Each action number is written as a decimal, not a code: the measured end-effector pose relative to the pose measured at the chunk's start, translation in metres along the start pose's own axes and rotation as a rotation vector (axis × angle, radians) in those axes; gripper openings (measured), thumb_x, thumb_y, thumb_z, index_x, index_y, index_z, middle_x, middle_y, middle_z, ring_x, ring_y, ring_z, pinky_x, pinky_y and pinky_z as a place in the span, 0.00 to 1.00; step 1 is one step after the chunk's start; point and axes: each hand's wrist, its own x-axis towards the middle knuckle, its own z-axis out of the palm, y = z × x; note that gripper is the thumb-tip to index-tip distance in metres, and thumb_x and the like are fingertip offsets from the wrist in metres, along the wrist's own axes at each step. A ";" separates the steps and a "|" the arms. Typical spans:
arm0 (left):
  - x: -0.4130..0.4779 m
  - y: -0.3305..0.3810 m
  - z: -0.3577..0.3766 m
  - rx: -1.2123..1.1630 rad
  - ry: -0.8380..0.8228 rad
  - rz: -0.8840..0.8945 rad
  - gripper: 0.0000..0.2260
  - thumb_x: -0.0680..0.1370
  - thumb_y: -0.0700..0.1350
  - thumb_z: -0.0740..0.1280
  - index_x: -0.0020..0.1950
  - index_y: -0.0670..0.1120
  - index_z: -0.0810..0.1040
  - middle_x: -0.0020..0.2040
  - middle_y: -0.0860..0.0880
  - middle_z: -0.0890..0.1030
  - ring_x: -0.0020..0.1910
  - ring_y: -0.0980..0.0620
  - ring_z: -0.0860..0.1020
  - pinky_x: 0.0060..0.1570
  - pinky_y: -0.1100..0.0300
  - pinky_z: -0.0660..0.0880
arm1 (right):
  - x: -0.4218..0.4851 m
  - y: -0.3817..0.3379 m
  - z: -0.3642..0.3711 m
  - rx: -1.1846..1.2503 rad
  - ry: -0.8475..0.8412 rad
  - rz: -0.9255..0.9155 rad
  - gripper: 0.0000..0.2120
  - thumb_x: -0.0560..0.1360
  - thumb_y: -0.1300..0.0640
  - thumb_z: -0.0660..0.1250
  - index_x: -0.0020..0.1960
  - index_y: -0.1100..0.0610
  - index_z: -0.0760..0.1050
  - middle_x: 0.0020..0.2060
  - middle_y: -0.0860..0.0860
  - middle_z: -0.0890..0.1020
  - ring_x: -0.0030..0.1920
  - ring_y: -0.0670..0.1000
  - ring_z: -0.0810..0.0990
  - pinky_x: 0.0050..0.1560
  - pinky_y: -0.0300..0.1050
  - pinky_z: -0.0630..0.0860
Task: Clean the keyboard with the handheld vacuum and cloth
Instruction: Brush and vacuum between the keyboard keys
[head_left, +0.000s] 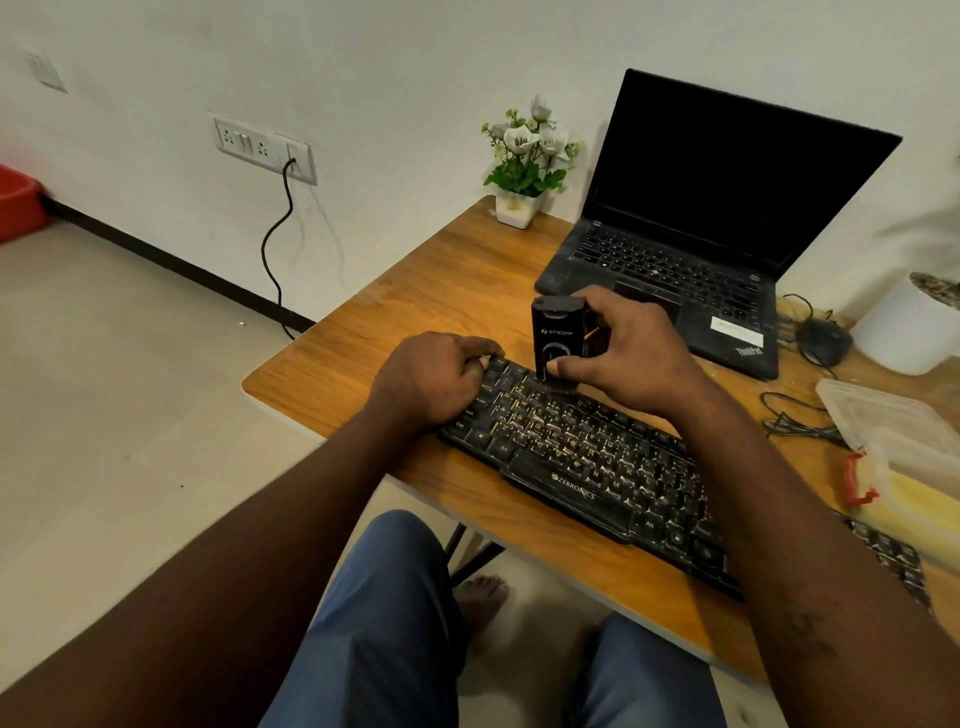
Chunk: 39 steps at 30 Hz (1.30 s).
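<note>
The wooden table (415, 291) carried it all; across its near side the black keyboard (587, 457) lay at a slant, left end further off, right end running near and passing under the right forearm; its keys bore pale yellowish legends, a white brand name sat on the front lip below the space bar, and the surface looked dusty. And there was the handheld vacuum (557, 332), a small black boxy unit standing upright over the keyboard's far-left rows, white logo on its face, an oval ring below that, its brush end down on the keys. The right hand (628, 358) gripped it, thumb pressed across the lower front, fingers wrapped round the far and right sides. The left hand (431, 379) sat at the keyboard's left end, knuckles up, fingers curled over the far-left corner, holding it. Behind, an open laptop (727, 208) showed a dark screen; to the right lay a clear plastic container (893, 431); a black mouse (823, 338) rested beside the laptop.
</note>
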 end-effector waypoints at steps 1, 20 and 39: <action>0.000 0.000 0.000 0.000 -0.003 -0.003 0.21 0.80 0.54 0.54 0.69 0.60 0.78 0.53 0.49 0.86 0.49 0.50 0.81 0.50 0.54 0.76 | -0.002 -0.001 0.001 0.024 -0.020 -0.018 0.30 0.69 0.52 0.81 0.68 0.49 0.75 0.56 0.47 0.84 0.51 0.47 0.83 0.51 0.49 0.82; -0.001 0.001 0.000 -0.018 0.000 -0.022 0.21 0.80 0.55 0.54 0.69 0.60 0.78 0.56 0.47 0.85 0.51 0.48 0.81 0.51 0.52 0.77 | -0.014 0.004 -0.004 -0.021 -0.027 -0.006 0.29 0.70 0.53 0.81 0.68 0.47 0.74 0.56 0.47 0.84 0.50 0.47 0.83 0.47 0.43 0.80; 0.000 0.001 0.000 0.000 0.035 -0.006 0.21 0.80 0.56 0.55 0.68 0.60 0.79 0.58 0.48 0.86 0.53 0.46 0.82 0.53 0.51 0.78 | -0.032 0.023 -0.011 -0.001 0.039 0.074 0.27 0.71 0.54 0.81 0.67 0.48 0.74 0.55 0.46 0.84 0.49 0.46 0.83 0.47 0.43 0.80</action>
